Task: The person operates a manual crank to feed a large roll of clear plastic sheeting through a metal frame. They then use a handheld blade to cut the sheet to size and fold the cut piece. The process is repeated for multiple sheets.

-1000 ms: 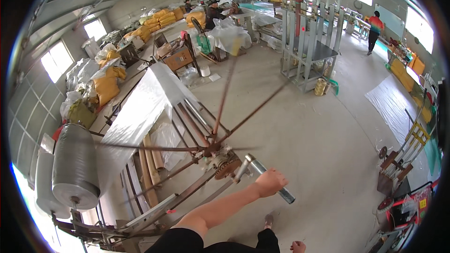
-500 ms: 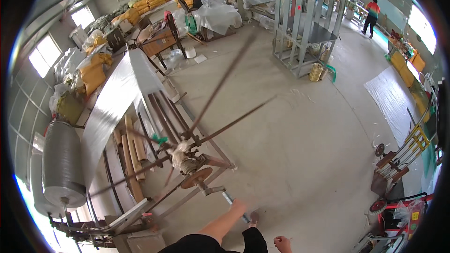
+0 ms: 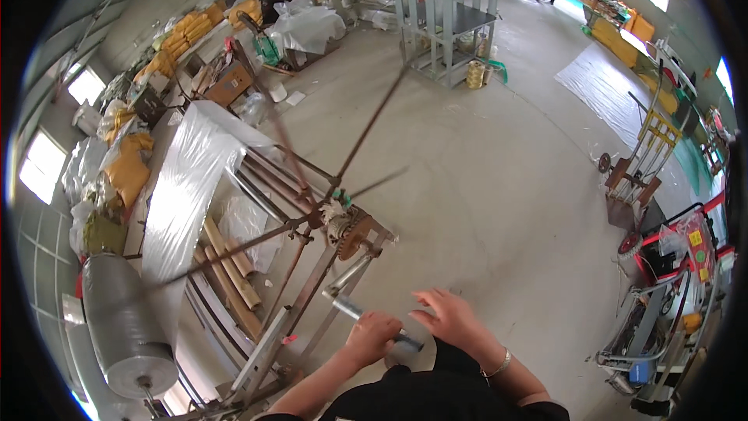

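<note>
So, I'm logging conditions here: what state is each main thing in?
Left hand: closed around the handle
Right hand: open, empty
Handle: gripped
Reel: partly blurred, perhaps turning
Film: spread out in a strip
Roll: wound, mounted
Sacks: bulging, piled
Floor sheet: spread out

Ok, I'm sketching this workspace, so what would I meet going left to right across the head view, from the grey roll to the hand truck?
Grey roll → cardboard tubes → left hand, closed around the crank handle → right hand, open → hand truck.
</note>
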`<state>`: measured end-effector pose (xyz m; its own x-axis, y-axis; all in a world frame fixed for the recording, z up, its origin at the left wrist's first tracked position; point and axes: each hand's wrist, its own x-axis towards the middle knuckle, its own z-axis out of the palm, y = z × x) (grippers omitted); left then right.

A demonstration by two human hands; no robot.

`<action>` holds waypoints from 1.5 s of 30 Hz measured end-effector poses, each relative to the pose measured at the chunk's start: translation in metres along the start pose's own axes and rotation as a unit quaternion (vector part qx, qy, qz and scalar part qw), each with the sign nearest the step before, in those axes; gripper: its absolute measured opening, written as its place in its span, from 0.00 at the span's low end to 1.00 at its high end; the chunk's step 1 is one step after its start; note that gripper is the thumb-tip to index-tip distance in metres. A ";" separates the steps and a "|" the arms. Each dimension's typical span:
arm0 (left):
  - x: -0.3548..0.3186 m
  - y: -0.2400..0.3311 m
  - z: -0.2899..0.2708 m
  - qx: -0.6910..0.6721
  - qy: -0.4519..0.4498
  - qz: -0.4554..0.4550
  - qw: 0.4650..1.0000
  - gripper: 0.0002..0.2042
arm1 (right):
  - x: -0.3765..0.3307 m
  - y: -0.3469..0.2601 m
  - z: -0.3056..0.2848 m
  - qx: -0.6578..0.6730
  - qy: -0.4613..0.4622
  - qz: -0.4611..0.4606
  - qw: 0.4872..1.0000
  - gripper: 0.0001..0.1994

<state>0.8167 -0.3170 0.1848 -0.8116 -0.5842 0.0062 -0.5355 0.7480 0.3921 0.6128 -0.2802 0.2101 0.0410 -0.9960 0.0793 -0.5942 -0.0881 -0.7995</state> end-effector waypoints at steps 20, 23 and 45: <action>-0.241 -0.021 0.203 -0.226 -0.277 -0.433 0.828 0.21 | 0.106 0.304 0.098 -0.196 -0.103 0.273 0.936 0.22; -0.251 -0.004 0.177 -0.220 -0.264 -0.443 0.828 0.21 | 0.048 0.295 0.188 -0.144 -0.095 0.327 0.929 0.22; -0.195 -0.080 0.188 -0.185 -0.297 -0.324 0.879 0.19 | 0.062 0.046 -0.007 -0.295 0.045 0.060 0.952 0.15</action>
<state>0.9741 -0.2034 -0.0212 -0.4020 -0.4992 -0.7676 -0.9068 0.1005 0.4095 0.5826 -0.3459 0.1824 -0.1096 -0.9907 0.0801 -0.9395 0.0770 -0.3338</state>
